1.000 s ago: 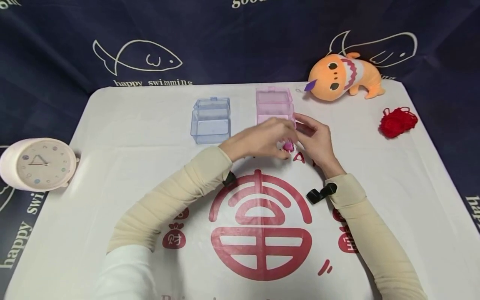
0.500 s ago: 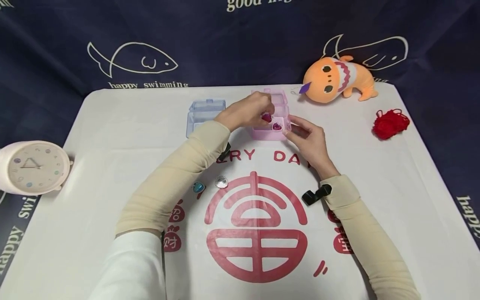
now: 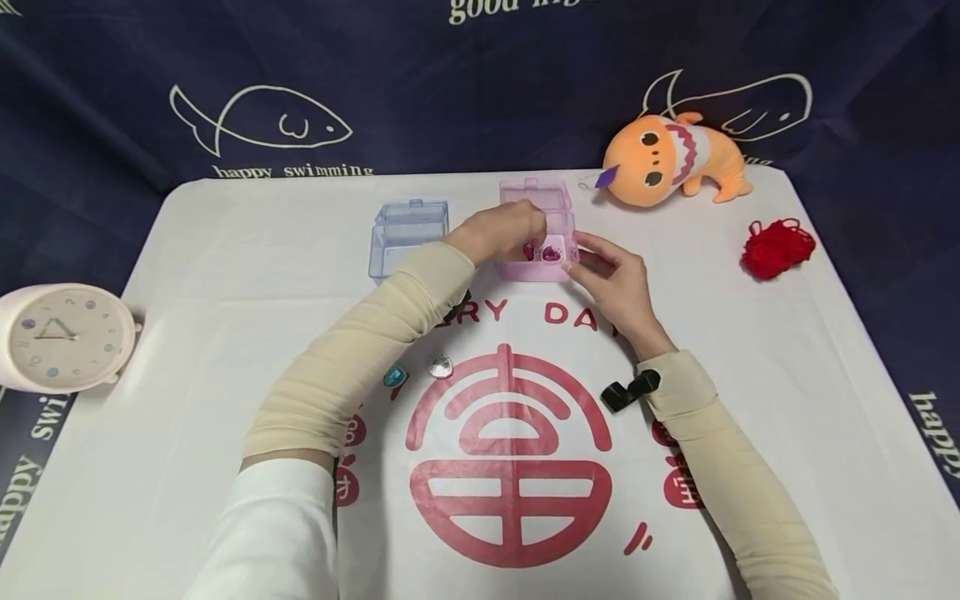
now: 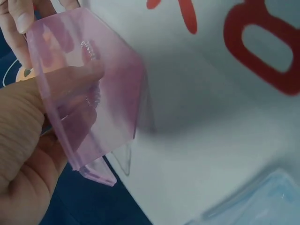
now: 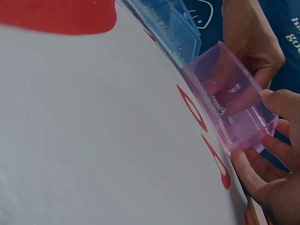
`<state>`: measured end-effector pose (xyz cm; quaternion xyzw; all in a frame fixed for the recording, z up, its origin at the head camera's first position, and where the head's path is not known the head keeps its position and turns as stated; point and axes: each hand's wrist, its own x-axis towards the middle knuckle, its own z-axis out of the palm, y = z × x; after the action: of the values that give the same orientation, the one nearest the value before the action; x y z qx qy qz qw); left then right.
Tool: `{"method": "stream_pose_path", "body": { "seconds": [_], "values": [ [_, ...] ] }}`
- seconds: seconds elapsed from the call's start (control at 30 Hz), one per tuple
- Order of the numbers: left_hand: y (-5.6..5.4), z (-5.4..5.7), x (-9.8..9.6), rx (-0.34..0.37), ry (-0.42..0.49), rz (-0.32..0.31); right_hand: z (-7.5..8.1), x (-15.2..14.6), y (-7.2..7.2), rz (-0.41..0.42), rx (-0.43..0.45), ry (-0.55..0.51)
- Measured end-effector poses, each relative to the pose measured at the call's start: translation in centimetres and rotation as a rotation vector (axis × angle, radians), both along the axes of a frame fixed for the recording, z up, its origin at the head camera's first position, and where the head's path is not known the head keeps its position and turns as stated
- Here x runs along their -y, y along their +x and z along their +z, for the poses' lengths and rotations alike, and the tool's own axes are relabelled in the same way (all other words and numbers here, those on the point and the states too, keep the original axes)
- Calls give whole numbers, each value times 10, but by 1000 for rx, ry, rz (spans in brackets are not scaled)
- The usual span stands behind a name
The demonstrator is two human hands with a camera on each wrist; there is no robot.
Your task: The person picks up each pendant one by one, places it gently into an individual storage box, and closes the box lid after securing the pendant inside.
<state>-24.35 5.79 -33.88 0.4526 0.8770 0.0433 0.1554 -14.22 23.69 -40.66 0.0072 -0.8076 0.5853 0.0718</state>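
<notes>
An open, see-through pink box (image 3: 517,271) stands on the table with its lid tipped back. My left hand (image 3: 502,229) reaches down into it. Thumb and finger pinch a magenta jewel (image 3: 528,251) low inside; a beaded rim shows through the wall in the left wrist view. A second magenta jewel (image 3: 552,253) lies beside it in the box. At the box's right end, my right hand (image 3: 621,283) grips the wall, thumb in front, as the right wrist view (image 5: 276,164) shows too.
An open blue box (image 3: 386,258) stands left of the pink one. A teal jewel (image 3: 395,377) and a clear jewel (image 3: 440,366) lie nearer on the table. Around them are a clock (image 3: 67,337), an orange plush shark (image 3: 637,158) and red yarn (image 3: 776,248).
My left hand has moved from in front of the pink box, first over it and then down inside, carrying a magenta jewel. My right hand has stayed at the box's right end.
</notes>
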Motion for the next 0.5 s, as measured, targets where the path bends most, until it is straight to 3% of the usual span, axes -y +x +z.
{"method": "stream_pose_path", "body": {
  "seconds": [0.5],
  "values": [
    [0,-5,-4,7,-54,8,3,1,2,1,1,17]
  ]
}}
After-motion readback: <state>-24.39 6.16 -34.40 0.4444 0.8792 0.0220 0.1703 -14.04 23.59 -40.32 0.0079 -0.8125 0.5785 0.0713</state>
